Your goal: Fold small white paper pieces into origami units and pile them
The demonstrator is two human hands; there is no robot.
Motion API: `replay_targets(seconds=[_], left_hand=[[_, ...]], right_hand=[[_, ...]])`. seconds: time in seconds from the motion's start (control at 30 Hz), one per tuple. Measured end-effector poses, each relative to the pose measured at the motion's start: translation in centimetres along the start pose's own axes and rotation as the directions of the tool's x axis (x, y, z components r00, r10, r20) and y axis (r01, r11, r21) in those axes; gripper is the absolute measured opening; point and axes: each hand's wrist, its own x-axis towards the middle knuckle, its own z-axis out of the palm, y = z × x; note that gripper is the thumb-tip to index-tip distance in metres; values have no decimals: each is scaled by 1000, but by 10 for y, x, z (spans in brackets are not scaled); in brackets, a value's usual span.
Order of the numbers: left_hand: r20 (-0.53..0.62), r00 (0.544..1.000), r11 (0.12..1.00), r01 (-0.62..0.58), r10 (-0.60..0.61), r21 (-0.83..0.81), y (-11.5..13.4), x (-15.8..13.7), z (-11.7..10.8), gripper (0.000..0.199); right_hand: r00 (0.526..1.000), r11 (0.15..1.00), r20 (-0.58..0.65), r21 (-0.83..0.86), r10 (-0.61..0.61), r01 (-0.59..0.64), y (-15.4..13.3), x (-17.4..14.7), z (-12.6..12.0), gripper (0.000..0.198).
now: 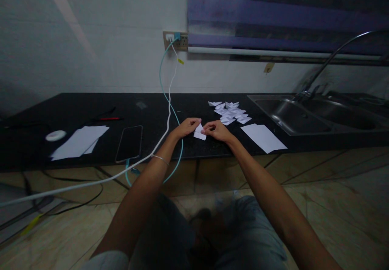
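A small folded piece of white paper (199, 134) is held between my two hands, just above the black countertop near its front edge. My left hand (189, 127) pinches its upper left side, fingers closed. On the right side my right hand (216, 130) grips the same paper between thumb and fingertips. Behind my right hand lies a cluster of folded white paper boats (229, 111), several of them close together. A stack of flat white paper sheets (263, 137) rests to the right of my right hand.
A double steel sink (281, 118) with a tall faucet (330, 59) is at the right. Left of my hands are a phone (129, 143), more white paper (80, 141) and a round white object (56, 135). White and teal cables (169, 112) hang from the wall outlet (182, 41) across the counter.
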Motion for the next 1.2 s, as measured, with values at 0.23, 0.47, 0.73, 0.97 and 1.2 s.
replay_targets(seconds=[0.23,0.47,0.73,0.97,1.2], left_hand=[[-105,994,999,9,-5,32,-4,3,-1,43],[-140,990,1000,0,4,31,-4,3,-3,46],[68,992,994,108,-108,5,8,-4,-1,54],[61,995,990,71,-79,125,0,-4,-3,61],[8,990,987,140,-140,-83,-4,3,-2,68]], right_hand=[[999,999,13,18,29,-29,-9,-2,1,34],[1000,1000,-10,-23,6,-6,-5,0,1,34],[999,999,-45,30,18,-16,2,0,-3,31],[997,999,-69,37,18,-15,1,1,-2,30],[996,997,-92,70,-8,14,5,2,-4,29]])
